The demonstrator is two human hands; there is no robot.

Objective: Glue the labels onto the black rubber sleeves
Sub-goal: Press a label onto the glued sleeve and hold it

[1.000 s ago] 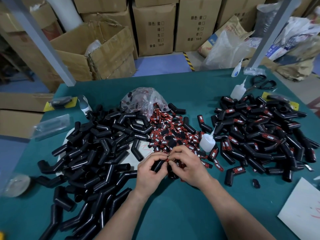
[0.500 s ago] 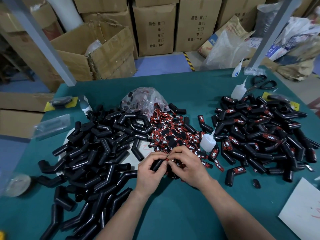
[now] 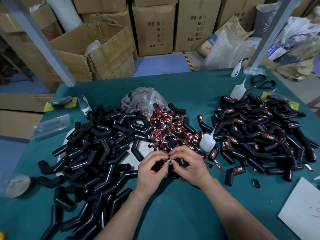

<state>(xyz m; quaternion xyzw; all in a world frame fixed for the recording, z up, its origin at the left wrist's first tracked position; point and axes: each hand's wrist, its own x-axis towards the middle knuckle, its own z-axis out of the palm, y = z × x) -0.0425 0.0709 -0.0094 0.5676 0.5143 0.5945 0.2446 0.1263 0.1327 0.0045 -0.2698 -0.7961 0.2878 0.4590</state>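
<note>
My left hand (image 3: 152, 170) grips a black rubber sleeve (image 3: 158, 166) just above the green table, near its middle. My right hand (image 3: 188, 166) pinches a red-and-black label (image 3: 168, 159) against that sleeve; fingertips of both hands meet there. Behind the hands lies a heap of loose labels (image 3: 171, 134). A big pile of unlabelled black sleeves (image 3: 93, 153) fills the left side. Sleeves with labels on them (image 3: 259, 134) are piled on the right. A small glue bottle (image 3: 207, 142) stands just right of the label heap.
A clear bag of labels (image 3: 143, 99) sits behind the heap. Another glue bottle (image 3: 238, 90) and scissors (image 3: 261, 84) lie at the back right. White paper (image 3: 301, 212) lies at the front right, a tape roll (image 3: 16, 186) at the left edge. Cardboard boxes (image 3: 154, 26) stand beyond the table.
Both hands stay in the same place over the table. The fingers have shifted slightly on the sleeve and the label.
</note>
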